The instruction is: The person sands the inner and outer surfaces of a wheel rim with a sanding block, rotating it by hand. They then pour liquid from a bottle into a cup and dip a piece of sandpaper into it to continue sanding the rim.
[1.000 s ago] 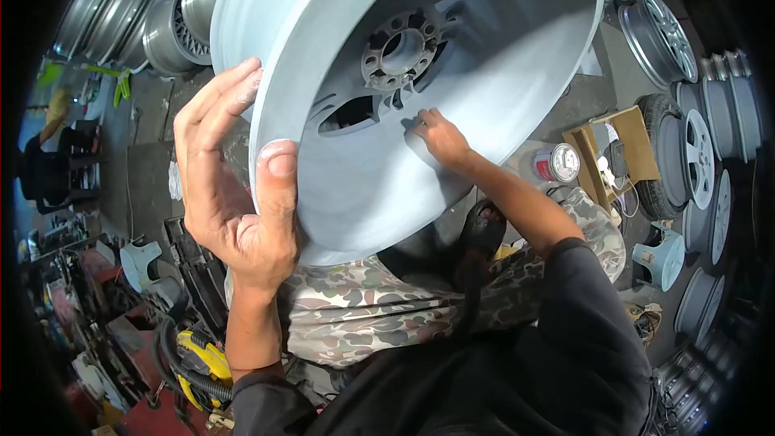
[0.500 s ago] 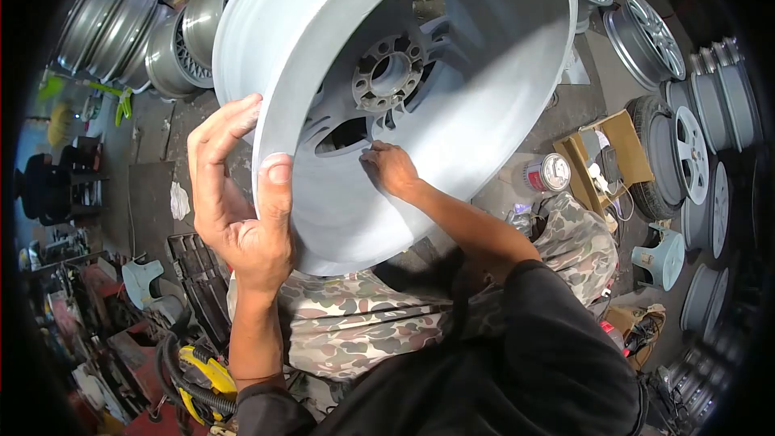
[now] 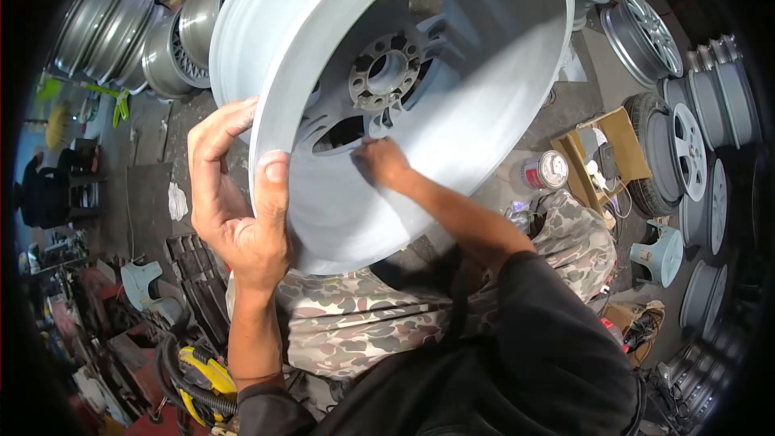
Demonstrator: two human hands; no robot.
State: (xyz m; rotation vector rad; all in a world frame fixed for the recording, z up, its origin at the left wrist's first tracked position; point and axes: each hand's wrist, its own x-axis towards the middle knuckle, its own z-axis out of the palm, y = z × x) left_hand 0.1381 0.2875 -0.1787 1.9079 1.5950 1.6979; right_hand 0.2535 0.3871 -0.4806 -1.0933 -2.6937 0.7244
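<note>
A large light-grey wheel rim is tilted above my lap, its hollow inner side facing me. My left hand grips the rim's left edge, thumb on the front lip and fingers behind it. Inside the barrel, my right hand is closed against the inner surface, just below the spoke openings. Whatever its fingers may hold is hidden. The round hub with bolt holes lies above that hand.
Other rims stand on the right, more at the upper left. A can, an open cardboard box and a blue-grey stool are on the right. A yellow tool with a hose lies lower left.
My right hand has moved slightly left and up along the inner surface, its fingers now more curled in. The rim and my left hand have hardly shifted.
</note>
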